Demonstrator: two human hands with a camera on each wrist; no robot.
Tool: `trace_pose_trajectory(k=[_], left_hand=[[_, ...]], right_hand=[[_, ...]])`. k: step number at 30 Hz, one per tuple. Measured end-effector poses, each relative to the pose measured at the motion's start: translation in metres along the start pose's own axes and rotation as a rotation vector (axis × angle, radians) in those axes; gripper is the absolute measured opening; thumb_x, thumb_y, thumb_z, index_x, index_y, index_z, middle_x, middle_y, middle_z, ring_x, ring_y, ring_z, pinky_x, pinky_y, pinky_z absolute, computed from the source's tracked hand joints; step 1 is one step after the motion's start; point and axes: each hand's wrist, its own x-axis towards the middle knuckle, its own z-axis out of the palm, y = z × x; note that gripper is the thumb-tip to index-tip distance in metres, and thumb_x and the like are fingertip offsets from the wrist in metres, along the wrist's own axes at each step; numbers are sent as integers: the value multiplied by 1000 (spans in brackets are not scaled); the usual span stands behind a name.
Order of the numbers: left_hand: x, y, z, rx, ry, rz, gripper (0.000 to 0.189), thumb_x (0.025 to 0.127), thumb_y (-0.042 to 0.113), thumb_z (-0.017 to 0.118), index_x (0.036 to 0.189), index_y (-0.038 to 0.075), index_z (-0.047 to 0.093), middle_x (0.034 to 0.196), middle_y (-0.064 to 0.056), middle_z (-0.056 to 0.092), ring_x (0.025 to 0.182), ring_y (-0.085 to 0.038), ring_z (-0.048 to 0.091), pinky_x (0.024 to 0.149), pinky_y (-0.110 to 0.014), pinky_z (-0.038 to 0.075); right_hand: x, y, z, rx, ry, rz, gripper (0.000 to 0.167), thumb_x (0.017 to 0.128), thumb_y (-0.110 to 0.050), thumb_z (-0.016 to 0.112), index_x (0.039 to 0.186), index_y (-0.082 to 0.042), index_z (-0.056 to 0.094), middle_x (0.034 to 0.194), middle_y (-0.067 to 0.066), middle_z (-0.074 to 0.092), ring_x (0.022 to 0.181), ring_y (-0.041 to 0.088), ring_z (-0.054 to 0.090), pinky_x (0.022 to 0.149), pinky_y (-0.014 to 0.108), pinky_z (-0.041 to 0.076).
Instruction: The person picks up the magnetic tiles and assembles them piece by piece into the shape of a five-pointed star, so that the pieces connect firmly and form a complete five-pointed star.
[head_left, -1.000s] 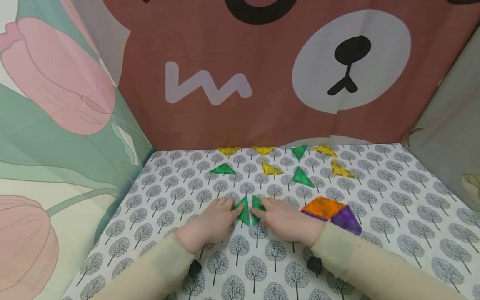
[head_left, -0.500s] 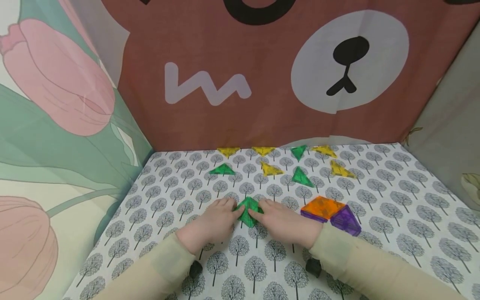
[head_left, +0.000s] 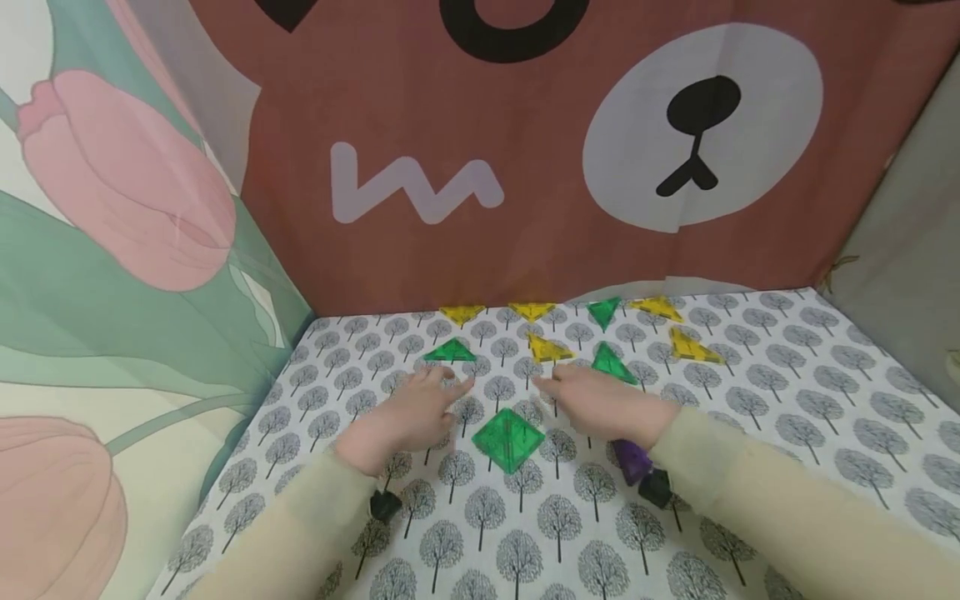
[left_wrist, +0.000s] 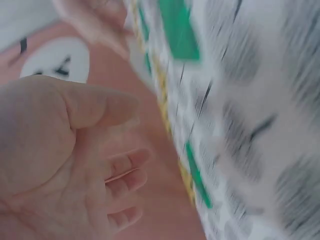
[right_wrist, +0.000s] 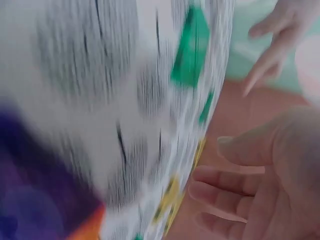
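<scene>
currently both left hand (head_left: 408,412) and right hand (head_left: 611,404) hold nothing, fingers loose and a bit apart. green diamond (head_left: 508,439) sits on the desk (head_left: 555,550), between the wrists. risk, i'd guess: right sleeve (head_left: 708,458) or black wrist piece (head_left: 656,488) dips, nudging the purple tile (head_left: 630,460); a careless fingertip could part the diamond's seam.
</scene>
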Motion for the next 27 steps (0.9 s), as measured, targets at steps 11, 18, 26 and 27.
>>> trace_pose_trajectory(k=[11, 18, 26, 27], left_hand=[[60, -52, -9, -90, -60, -212, 55, 105, 13, 40, 157, 26, 27, 156, -13, 29, 142, -38, 24, 116, -57, 19], [79, -60, 7, -38, -79, -145, 50, 109, 29, 36, 157, 27, 26, 162, -12, 18, 145, -44, 14, 117, -58, 10], [83, -52, 11, -57, -66, -201, 58, 103, 9, 40, 156, 28, 29, 156, -18, 28, 144, -40, 22, 117, -53, 14], [84, -50, 11, -43, -65, -205, 60, 101, 7, 41, 156, 28, 30, 155, -19, 30, 143, -39, 24, 118, -52, 14]], right_hand=[[47, 50, -3, 363, -75, 258, 52, 104, -13, 50, 152, -1, 34, 152, 19, 38, 136, 39, 38, 111, 52, 34], [57, 42, 13, 396, -29, 349, 52, 103, -12, 44, 154, -5, 33, 156, 19, 31, 143, 40, 25, 115, 55, 20], [59, 34, 17, 221, 11, 356, 50, 100, -15, 49, 149, -5, 43, 144, 25, 40, 130, 40, 41, 105, 55, 40], [60, 34, 17, 200, 13, 350, 49, 100, -14, 49, 148, -4, 43, 144, 26, 41, 131, 41, 40, 107, 56, 37]])
